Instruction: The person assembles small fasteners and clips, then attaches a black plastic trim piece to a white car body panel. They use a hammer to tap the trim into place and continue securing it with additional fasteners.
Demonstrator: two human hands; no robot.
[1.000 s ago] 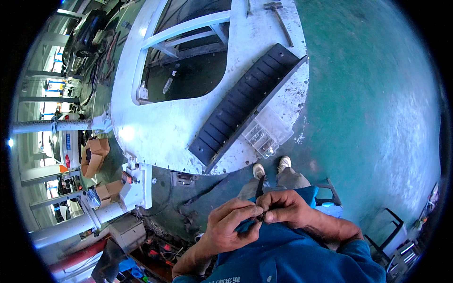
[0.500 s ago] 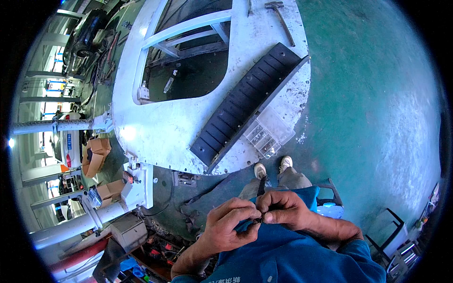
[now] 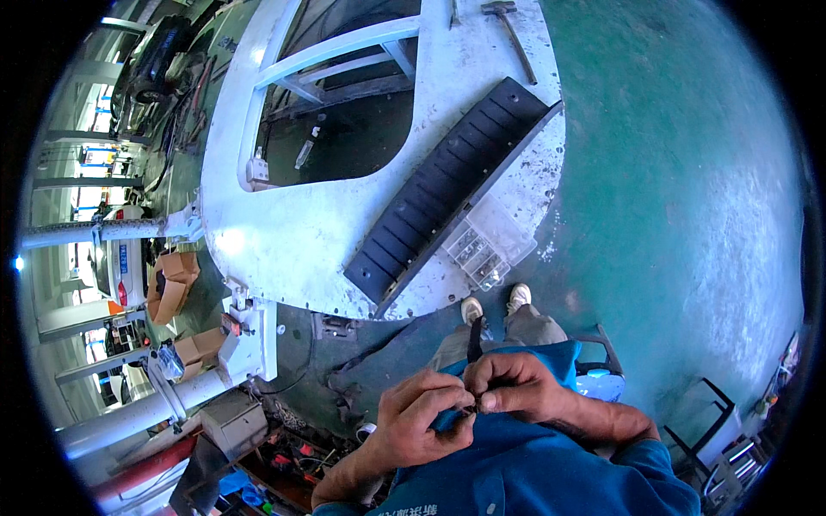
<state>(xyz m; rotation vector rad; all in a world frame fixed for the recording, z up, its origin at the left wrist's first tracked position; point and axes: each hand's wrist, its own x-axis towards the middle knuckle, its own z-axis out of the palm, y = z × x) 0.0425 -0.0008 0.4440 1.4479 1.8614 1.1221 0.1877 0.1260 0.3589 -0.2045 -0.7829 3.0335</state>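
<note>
Close in front of my blue shirt, my left hand (image 3: 426, 413) and my right hand (image 3: 516, 384) meet with fingertips touching. Both are closed in a pinch around something small and dark, mostly hidden by the fingers. A flat dark strip (image 3: 475, 339) shows just beyond my right hand; I cannot tell whether it is held. Farther out, a long black ribbed plastic trim piece (image 3: 452, 185) lies diagonally on a white metal platform (image 3: 297, 232). Against its near side sits a clear compartment box (image 3: 482, 249) with its lid up and small parts inside.
A hammer (image 3: 514, 43) lies on the platform's far right. The platform has a large opening with a bottle (image 3: 305, 153) down in it. Cardboard boxes (image 3: 172, 286) and a white post arm (image 3: 249, 348) stand at left. A black frame-like part (image 3: 602, 353) rests behind my right arm.
My left fingers have shifted slightly at the pinch, and the hands stay together. The view has moved a little; the trim piece and box lie as before.
</note>
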